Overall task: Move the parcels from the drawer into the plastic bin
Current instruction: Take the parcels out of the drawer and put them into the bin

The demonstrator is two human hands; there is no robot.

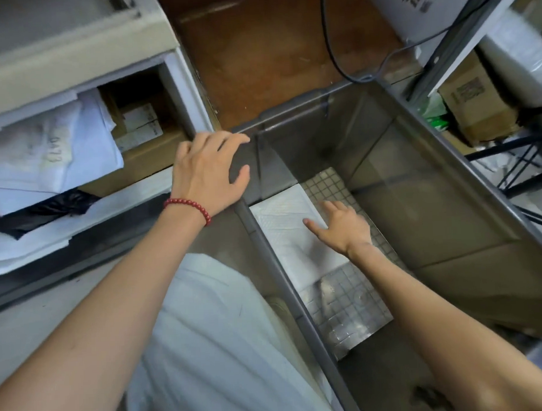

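The open drawer (pixel 158 184) at the left holds white parcels (pixel 47 157), a black one (pixel 48 210) and brown boxes (pixel 145 160). The grey see-through plastic bin (pixel 446 156) stands to its right on the floor. A white padded parcel (pixel 282 223) lies flat on the bin's gridded bottom. My right hand (pixel 341 226) is down inside the bin, fingers spread and relaxed, resting on that parcel's right edge. My left hand (pixel 207 170), with a red bead bracelet, hovers open over the bin's near-left corner, holding nothing.
A metal shelf rack (pixel 460 45) with cardboard boxes (pixel 478 102) and white bags stands at the right. A black cable (pixel 332 49) hangs toward the bin's far rim. Brown floor (pixel 273 57) lies beyond the bin. My white garment (pixel 213 345) fills the lower middle.
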